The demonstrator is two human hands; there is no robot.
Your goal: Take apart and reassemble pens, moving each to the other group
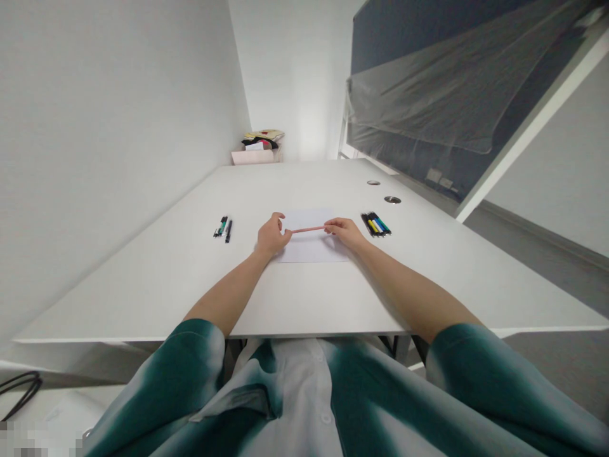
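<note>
A: What are the fingers doing?

B: The right hand [346, 233] pinches one end of a thin, straight pink stick [308, 229], its material unclear. The other end meets the thumb of the left hand [273, 236]; I can't tell whether those fingers truly grip it. The stick spans the gap between the two hands.

A: So what could go wrong?

B: If the left thumb only touches, that end could slip and tip down. If both hands press inward or twist unevenly, something so slender might bend or snap.

A: And beneath the fingers?

B: A flat, rectangular white paper sheet [311, 252], on a smooth white tabletop [304, 298]. I see no weight on it, so a brushing wrist could shift it.

A: Farther out?

B: Just beyond the right fingers lies a row of slim markers with yellow, white, blue and green parts [375, 225]; a careless elbow or knuckle could scatter them. Well left of the left fingers lie a few dark, slender pens [229, 231].

A: Any brand or label?

B: None I can read; any print is too small.
</note>
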